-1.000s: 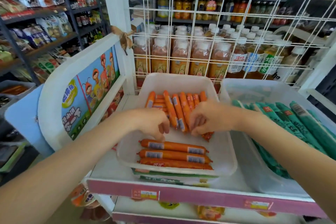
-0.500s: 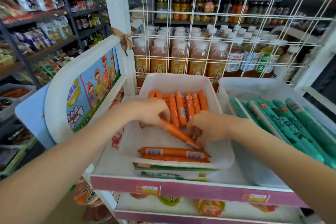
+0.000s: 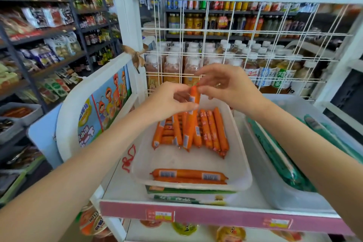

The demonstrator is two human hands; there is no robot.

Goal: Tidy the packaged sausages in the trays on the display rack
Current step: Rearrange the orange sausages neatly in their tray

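Observation:
A white tray (image 3: pixel 243 165) on the rack's top shelf holds several orange packaged sausages (image 3: pixel 211 129) lined up lengthwise at its far end. Two more orange sausages (image 3: pixel 188 174) lie crosswise at its near edge. One orange sausage (image 3: pixel 191 122) hangs almost upright above the tray. My left hand (image 3: pixel 169 102) pinches it near the top, and my right hand (image 3: pixel 225 86) grips its upper tip with the fingertips. To the right, a second clear tray (image 3: pixel 275 192) carries long green packaged sausages (image 3: pixel 282 159).
A white wire grid (image 3: pixel 235 45) closes the rack's back, with bottled drinks (image 3: pixel 196 65) behind it. A cartoon side panel (image 3: pixel 106 102) stands at the left. A pink shelf edge with price tags (image 3: pixel 196 216) runs along the front. Store shelves with snacks (image 3: pixel 39 25) fill the left.
Both hands have risen from the tray, lifting one orange sausage from lying slantwise in the tray to hanging upright above it. The view has tilted upward.

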